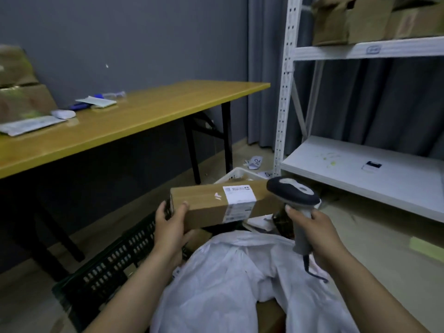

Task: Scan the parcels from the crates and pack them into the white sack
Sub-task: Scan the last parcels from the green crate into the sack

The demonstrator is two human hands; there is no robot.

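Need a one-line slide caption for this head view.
Left hand holds a long cardboard parcel while the right hand points a handheld scanner toward it, above the white sack.

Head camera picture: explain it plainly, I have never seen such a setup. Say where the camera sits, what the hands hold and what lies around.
There is no machine here: one camera worn on a person's head looks down at their two bare hands. The left hand grips one end of a long cardboard parcel with a white label. The right hand holds a handheld scanner by its grip, its head at the parcel's other end. Below lies the white sack, with a black crate to its left. Behind stand a yellow table and white shelving.
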